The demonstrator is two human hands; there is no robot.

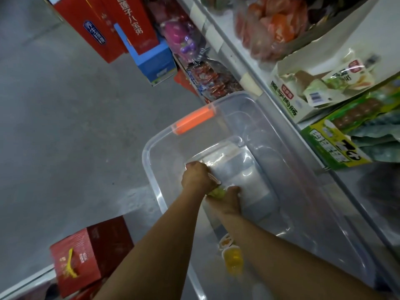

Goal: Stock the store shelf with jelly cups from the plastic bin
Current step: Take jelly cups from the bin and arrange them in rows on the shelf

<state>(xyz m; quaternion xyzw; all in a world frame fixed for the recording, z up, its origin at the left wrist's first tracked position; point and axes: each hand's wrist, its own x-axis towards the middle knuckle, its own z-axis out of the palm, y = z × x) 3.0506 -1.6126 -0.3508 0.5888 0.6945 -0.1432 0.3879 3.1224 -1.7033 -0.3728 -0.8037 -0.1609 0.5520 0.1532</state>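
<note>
Far left: grey floor (pixel 54 126), with 1 red carton (pixel 86 256) at the lower edge, and red boxes (pixel 104 29) plus 1 blue box (pixel 151 59) at the top.

Centre: clear plastic bin (pixel 147 167) close against the shelf front, orange handle (pixel 194 122) on the far rim.

Left hand (pixel 197 178): down inside the bin, knuckles up, fingers curled under. Contents of the grip hidden; cannot tell.

Green jelly cup (pixel 216 191): low in the bin, showing between both hands.

Right hand (pixel 230 201): just beside the left, fingers curled round that green cup.

Yellow jelly cup (pixel 232 258): loose at the bin's near end, between the 2 forearms.

Right: shelf (pixel 229 53) carrying 1 white carton (pixel 287 105) of packets and 1 green carton (pixel 333 146).
</note>
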